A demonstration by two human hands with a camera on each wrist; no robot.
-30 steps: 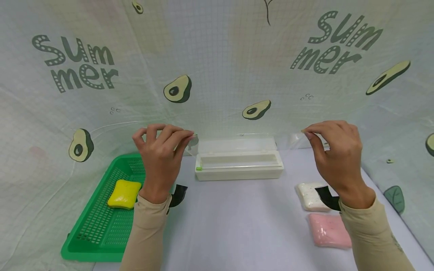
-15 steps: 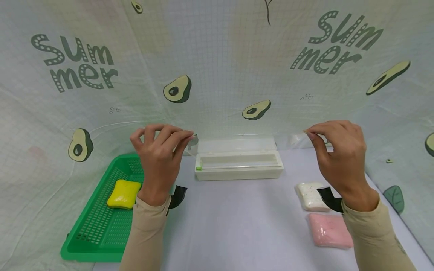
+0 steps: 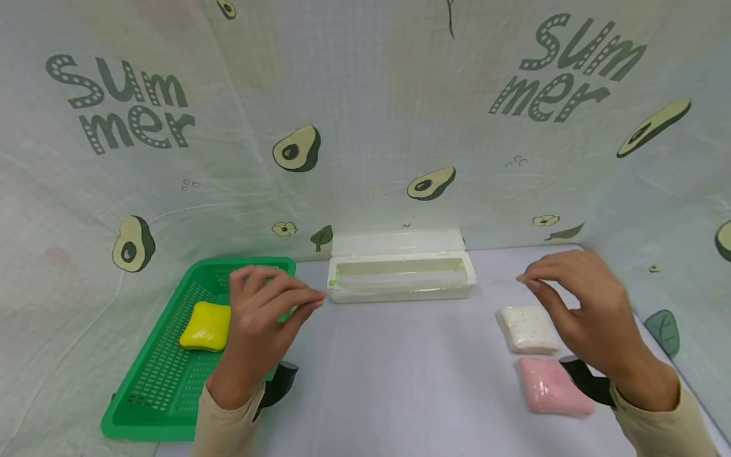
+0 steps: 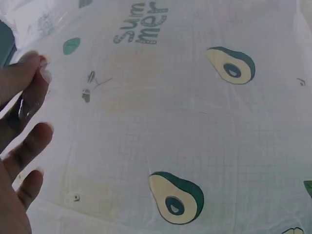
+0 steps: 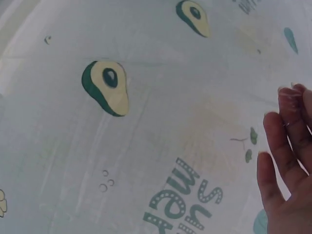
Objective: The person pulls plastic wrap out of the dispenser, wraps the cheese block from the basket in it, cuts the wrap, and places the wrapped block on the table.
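Observation:
My left hand (image 3: 259, 324) pinches clear plastic film between thumb and forefinger, beside the green basket (image 3: 143, 374). Opposite it, at the right, my right hand (image 3: 588, 311) pinches too, above the white wrapped block (image 3: 528, 329) and pink wrapped block (image 3: 551, 386). The thin cling film (image 4: 41, 22) shows as shiny wrinkles near the left fingertips in the left wrist view; its full outline is hard to see. Behind the hands stands a long white cling film dispenser (image 3: 402, 295) with its lid (image 3: 398, 241) raised.
A yellow block (image 3: 207, 325) with a glossy surface lies in the basket. A pale cloth covers the table (image 3: 394, 381). The printed sheet (image 3: 365, 114) with avocados and "summer" lettering hangs behind and around the table.
Both hands have come down and back towards me from in front of the hanging sheet, still pinching and wide apart. The blocks, basket and dispenser have stayed in place.

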